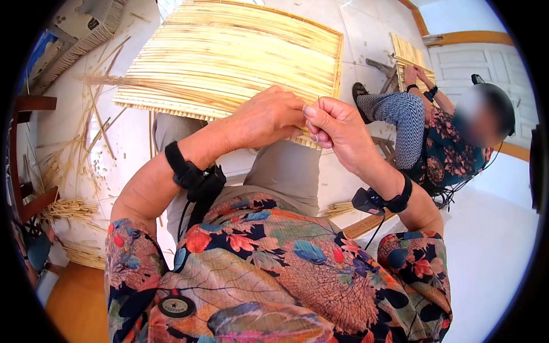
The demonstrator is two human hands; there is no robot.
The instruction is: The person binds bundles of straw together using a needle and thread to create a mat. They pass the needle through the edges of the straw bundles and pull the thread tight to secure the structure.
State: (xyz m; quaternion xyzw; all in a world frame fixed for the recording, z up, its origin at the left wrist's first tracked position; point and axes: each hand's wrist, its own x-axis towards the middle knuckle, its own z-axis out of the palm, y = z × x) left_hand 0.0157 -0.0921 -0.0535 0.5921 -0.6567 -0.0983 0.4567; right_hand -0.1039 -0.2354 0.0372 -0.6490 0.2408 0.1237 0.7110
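Note:
A large mat of pale reed stalks (240, 46) rests across my lap, its near edge close to my hands. My left hand (269, 117) is closed at that edge, and its fingertips meet my right fingers. What the left fingers hold is hidden. A plumed reed stalk (143, 86) lies on the mat, its feathery end to the left and its other end running toward my left hand. My right hand (340, 131) is closed in a pinch at the mat's near right corner. A thin strand, seemingly thread (318, 102), rises above its thumb, and a small pale loop shows below the fingers.
Loose reeds (71, 208) and straw litter the tiled floor at left, beside dark wooden furniture (35, 103). At right, a seated person (446, 134) handles a smaller reed mat (407, 51) on a wooden stand. More cut reeds (338, 209) lie by my right leg.

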